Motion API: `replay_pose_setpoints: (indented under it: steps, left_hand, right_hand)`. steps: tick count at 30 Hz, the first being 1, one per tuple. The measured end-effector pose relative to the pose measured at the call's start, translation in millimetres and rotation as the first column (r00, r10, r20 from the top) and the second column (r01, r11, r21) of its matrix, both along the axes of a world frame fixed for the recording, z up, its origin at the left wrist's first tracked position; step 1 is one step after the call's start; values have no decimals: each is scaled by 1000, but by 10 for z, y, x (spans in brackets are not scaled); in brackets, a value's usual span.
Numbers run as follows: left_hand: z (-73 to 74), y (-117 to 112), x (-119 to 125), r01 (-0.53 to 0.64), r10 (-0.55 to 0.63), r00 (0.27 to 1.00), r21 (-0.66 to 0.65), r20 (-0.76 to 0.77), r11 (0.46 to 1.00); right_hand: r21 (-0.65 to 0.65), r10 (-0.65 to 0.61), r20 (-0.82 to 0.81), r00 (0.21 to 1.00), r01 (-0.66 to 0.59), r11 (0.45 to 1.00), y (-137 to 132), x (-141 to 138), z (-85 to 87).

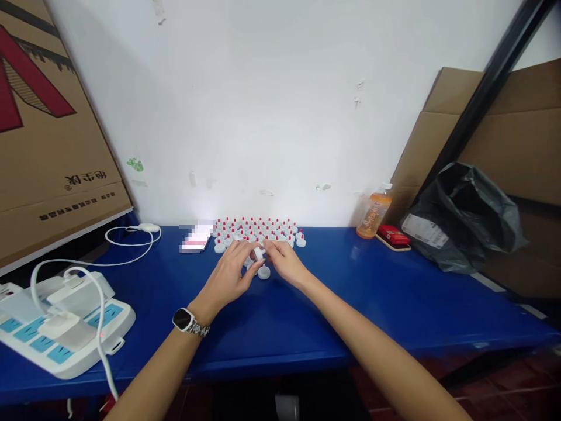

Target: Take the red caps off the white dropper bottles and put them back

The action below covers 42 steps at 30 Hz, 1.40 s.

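White cap between both pinching hands

Both bare forearms reached from the near edge toward the far middle, converging. The left hand and right hand were palm-down, curled fingertips pinching where they met.

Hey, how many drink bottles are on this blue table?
1. The orange bottle stands at the back right of the blue table, near the wall, beside a small red box. The black bag to its right could hide others.
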State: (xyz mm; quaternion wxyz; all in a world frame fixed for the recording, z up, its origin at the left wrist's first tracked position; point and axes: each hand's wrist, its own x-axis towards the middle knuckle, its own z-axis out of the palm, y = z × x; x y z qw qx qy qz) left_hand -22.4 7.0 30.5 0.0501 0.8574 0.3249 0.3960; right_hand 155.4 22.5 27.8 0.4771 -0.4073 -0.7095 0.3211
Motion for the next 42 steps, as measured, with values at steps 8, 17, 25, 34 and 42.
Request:
replay_pose_setpoints:
  steps: [8, 17, 25, 34, 42]
  left_hand:
    - [-61, 53, 128, 261, -47, 910, -482, 412, 836]
    - [-13, 209, -149, 167, 157, 812, -481, 562, 861]
    - [-82, 181, -146, -50, 188, 940, -431, 284, 901]
    - [-124, 175, -74, -84, 136, 980, -315, 148, 946]
    - [-145, 132, 33, -50, 74, 993, -241, 93, 969]
  right_hand:
    - [47, -94, 56, 994, 92, 995, -31, -53, 43]
    - [131, -267, 173, 948, 247, 960, 100, 313, -16]
    - [-20, 29, 201, 979, -25, 999, 269, 85, -119]
    - [-53, 0, 4, 1000, 1, 999, 160, 158, -58]
    - [-44, 5, -176, 984, -13, 999, 75, 183, 7]
